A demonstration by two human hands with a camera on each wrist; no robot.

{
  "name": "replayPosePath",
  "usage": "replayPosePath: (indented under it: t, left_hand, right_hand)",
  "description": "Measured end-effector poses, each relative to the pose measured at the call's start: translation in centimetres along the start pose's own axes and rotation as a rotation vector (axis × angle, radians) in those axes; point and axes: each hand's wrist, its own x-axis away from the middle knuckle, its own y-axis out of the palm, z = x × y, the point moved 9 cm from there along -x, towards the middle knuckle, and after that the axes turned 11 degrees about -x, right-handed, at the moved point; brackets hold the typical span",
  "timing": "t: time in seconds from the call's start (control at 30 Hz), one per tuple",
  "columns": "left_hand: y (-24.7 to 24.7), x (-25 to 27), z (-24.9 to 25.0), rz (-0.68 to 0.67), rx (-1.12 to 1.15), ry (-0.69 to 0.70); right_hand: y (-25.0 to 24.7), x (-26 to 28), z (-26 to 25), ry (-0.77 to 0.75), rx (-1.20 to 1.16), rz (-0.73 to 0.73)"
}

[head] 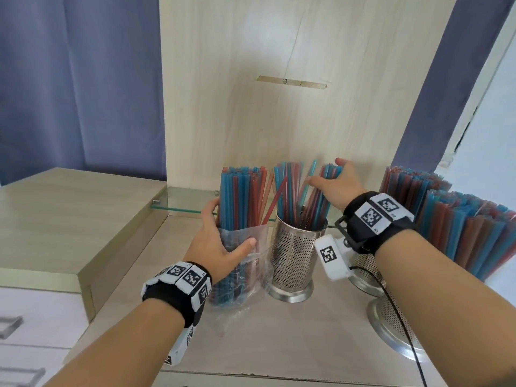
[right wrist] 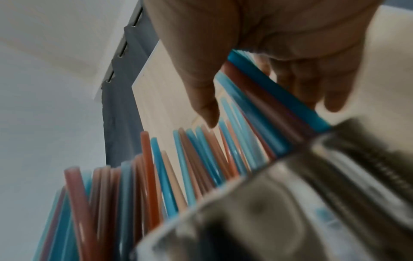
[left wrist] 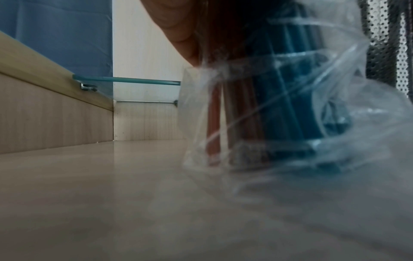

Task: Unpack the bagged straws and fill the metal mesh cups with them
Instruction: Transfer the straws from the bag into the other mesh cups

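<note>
Clear plastic bag [head: 243, 247] of red and blue straws [head: 240, 196] stands on the counter [head: 279, 331], the left hand [head: 220, 241] wrapped around it. At 3 o'clock, touching it, the mesh cup [head: 293, 261] holds a loose bundle [head: 315, 202] gripped by the right hand [head: 335, 185].
</note>
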Motion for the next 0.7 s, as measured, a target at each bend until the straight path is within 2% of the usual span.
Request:
replayPosePath:
  t: [0.1,0.2,0.3,0.4,0.47,0.6,0.7]
  left_hand:
    - [0.0,0.0,-0.1,0.003,0.002,0.004]
    - [0.1,0.0,0.0,-0.006,0.002,-0.005]
    - [0.1,-0.1,-0.1,0.004,0.001,0.006]
    - [0.1,-0.2,-0.2,0.012,0.003,0.018]
    - [0.1,-0.2,-0.3,0.015,0.001,0.014]
    - [0.1,-0.1,-0.2,0.015,-0.007,0.006]
    - [0.0,0.0,-0.1,0.020,-0.015,-0.003]
  right_hand:
    - [1.1,0.4,1.1,0.039,0.144,-0.122]
    - [0.6,1.0,1.3,0.035,0.180,-0.103]
    - [-0.2,1.3,0.7,0.045,0.039,-0.086]
    - [-0.7,1.9,1.2,0.146,-0.185,-0.065]
    - [-0.7,2.6,1.0,0.103,-0.229,-0.043]
    - [1.5,4.4,1.2,0.005,-0.049,-0.068]
    - [3.2,4.1,1.6,-0.009,0.022,-0.096]
